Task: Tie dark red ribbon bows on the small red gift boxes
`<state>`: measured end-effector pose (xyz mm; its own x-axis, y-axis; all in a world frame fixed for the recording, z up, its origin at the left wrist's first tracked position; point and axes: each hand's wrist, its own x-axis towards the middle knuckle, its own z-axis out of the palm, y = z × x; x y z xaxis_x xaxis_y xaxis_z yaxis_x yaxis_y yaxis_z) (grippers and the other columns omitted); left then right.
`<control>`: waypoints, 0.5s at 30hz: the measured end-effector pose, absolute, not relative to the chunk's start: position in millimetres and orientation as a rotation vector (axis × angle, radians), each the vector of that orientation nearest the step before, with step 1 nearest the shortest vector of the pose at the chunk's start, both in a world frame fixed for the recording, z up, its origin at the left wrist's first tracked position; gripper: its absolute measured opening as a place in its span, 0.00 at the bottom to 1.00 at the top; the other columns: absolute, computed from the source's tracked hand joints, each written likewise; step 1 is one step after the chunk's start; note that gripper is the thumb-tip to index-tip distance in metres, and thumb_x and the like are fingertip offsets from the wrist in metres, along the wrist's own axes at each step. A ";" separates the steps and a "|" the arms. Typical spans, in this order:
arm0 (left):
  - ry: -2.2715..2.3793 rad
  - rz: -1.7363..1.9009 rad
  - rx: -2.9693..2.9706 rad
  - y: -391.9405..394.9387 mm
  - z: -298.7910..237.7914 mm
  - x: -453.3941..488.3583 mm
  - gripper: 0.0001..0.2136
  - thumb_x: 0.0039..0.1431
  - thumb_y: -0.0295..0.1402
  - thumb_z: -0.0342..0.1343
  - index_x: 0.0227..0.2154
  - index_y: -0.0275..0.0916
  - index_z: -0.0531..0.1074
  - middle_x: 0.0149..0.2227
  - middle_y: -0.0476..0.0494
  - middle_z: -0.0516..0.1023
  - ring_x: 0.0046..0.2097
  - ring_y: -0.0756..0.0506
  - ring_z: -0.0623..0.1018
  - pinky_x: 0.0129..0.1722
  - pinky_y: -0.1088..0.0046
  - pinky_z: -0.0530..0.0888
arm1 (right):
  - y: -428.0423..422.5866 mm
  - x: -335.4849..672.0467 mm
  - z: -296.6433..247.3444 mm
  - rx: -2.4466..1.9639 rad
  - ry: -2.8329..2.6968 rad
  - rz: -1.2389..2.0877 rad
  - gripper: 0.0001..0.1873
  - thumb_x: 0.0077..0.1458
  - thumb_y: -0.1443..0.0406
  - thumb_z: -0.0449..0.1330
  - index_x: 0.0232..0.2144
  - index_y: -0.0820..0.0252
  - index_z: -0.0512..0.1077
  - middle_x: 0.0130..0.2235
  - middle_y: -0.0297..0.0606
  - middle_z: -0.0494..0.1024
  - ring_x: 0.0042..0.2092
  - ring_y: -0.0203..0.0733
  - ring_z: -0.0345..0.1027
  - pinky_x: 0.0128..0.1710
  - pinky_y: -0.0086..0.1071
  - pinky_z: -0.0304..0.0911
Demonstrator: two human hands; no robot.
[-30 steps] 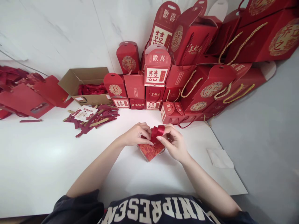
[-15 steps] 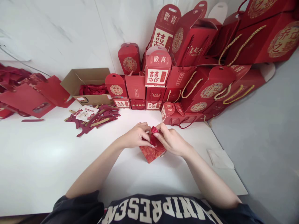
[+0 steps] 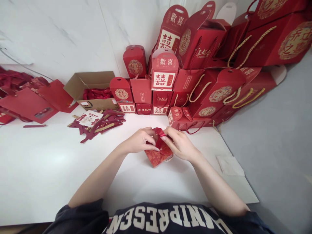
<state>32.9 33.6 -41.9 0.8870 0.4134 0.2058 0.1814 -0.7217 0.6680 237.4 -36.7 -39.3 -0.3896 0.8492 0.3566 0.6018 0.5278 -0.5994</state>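
Note:
Between my hands, a small red patterned gift box (image 3: 156, 157) rests on the white table with one corner toward me. A shiny red ribbon (image 3: 160, 132) loops up over its top. My left hand (image 3: 142, 140) is closed at the left of the loop, thumb and fingers pinching the ribbon low near the box. From the other side, my right hand (image 3: 179, 142) pinches the upper part of the ribbon between thumb and forefinger. A bit of twisted cord (image 3: 169, 158) shows at the box's right side, below my right hand. My fingers hide part of the ribbon.
Stacked red gift boxes (image 3: 165, 76) with rope handles line the wall and right side. An open cardboard box (image 3: 97, 103) holds red ribbon. Left of me lie a pile of dark red strips (image 3: 104, 125) with a white card (image 3: 91, 119) and several red bags (image 3: 29, 104).
The ribbon between my hands has gone from a bunched fold to a wider loop. My hands and the box have shifted very slightly left and away from me.

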 end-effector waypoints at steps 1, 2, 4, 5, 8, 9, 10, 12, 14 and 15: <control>0.440 0.465 2.389 33.0 -40.6 32.7 0.11 0.54 0.38 0.62 0.20 0.38 0.78 0.28 0.45 0.74 0.35 0.48 0.68 0.38 0.72 0.65 | -37.0 237.4 -40.0 -1.149 -2.114 0.490 0.08 0.67 0.62 0.46 0.35 0.56 0.61 0.33 0.35 0.68 0.33 0.37 0.63 0.34 0.30 0.59; 0.455 0.478 2.401 32.0 -39.0 32.5 0.11 0.54 0.37 0.62 0.20 0.38 0.78 0.29 0.45 0.74 0.35 0.48 0.68 0.38 0.72 0.65 | -37.5 237.5 -40.5 -1.131 -2.104 0.475 0.07 0.66 0.62 0.46 0.36 0.56 0.61 0.34 0.36 0.68 0.33 0.37 0.63 0.35 0.30 0.59; 0.472 0.502 2.423 29.4 -35.1 32.0 0.10 0.55 0.37 0.62 0.22 0.38 0.79 0.29 0.45 0.75 0.35 0.48 0.67 0.38 0.72 0.65 | -38.9 237.7 -40.9 -1.094 -2.095 0.435 0.06 0.66 0.64 0.47 0.35 0.56 0.62 0.33 0.36 0.68 0.33 0.37 0.63 0.35 0.30 0.59; 0.473 0.510 2.430 28.2 -33.1 31.6 0.10 0.55 0.36 0.61 0.22 0.39 0.79 0.29 0.45 0.75 0.35 0.48 0.67 0.38 0.71 0.65 | -39.7 237.5 -40.9 -1.071 -2.092 0.411 0.06 0.66 0.64 0.48 0.35 0.56 0.62 0.33 0.36 0.68 0.33 0.38 0.62 0.34 0.30 0.59; 0.452 0.509 2.423 27.4 -30.0 30.2 0.09 0.56 0.36 0.61 0.24 0.40 0.80 0.29 0.45 0.75 0.35 0.48 0.67 0.39 0.71 0.66 | -40.7 235.5 -40.4 -1.015 -2.066 0.349 0.05 0.65 0.66 0.49 0.34 0.56 0.63 0.31 0.36 0.66 0.32 0.38 0.60 0.33 0.31 0.59; 0.444 0.497 2.407 28.4 -31.0 29.9 0.09 0.56 0.36 0.61 0.24 0.40 0.80 0.29 0.45 0.75 0.34 0.48 0.68 0.39 0.71 0.66 | -40.0 234.3 -40.6 -1.006 -2.050 0.347 0.05 0.64 0.66 0.50 0.34 0.56 0.63 0.31 0.35 0.66 0.32 0.38 0.60 0.32 0.31 0.59; 0.440 0.481 2.386 30.2 -33.2 29.8 0.09 0.56 0.37 0.61 0.24 0.40 0.80 0.28 0.45 0.75 0.34 0.48 0.68 0.38 0.72 0.66 | -38.7 233.2 -41.1 -1.012 -2.029 0.355 0.04 0.64 0.66 0.51 0.35 0.56 0.64 0.31 0.36 0.66 0.33 0.39 0.61 0.33 0.31 0.59; 0.454 0.460 2.320 35.0 -41.2 30.5 0.09 0.54 0.38 0.62 0.24 0.39 0.80 0.27 0.46 0.75 0.33 0.48 0.68 0.37 0.72 0.66 | -34.6 231.8 -44.2 -1.086 -1.959 0.380 0.03 0.63 0.67 0.51 0.38 0.56 0.65 0.35 0.38 0.69 0.36 0.40 0.64 0.37 0.32 0.62; 0.485 0.452 2.251 39.9 -51.5 31.9 0.10 0.53 0.39 0.63 0.24 0.38 0.80 0.27 0.46 0.76 0.34 0.48 0.70 0.38 0.73 0.67 | -30.7 233.1 -49.9 -1.226 -1.866 0.381 0.06 0.63 0.66 0.52 0.41 0.57 0.67 0.41 0.42 0.70 0.41 0.42 0.66 0.43 0.35 0.63; 0.500 0.452 2.225 41.9 -56.3 32.8 0.09 0.53 0.39 0.63 0.24 0.38 0.80 0.28 0.45 0.76 0.34 0.48 0.70 0.38 0.72 0.67 | -29.8 234.8 -53.7 -1.297 -1.825 0.377 0.06 0.63 0.66 0.52 0.42 0.57 0.68 0.43 0.42 0.70 0.43 0.43 0.66 0.46 0.37 0.63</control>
<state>32.8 41.9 -56.3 0.8585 0.4882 0.1571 0.2048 -0.6071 0.7678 234.8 -29.8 -53.7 -0.1078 0.8816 0.4594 0.6279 0.4187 -0.6561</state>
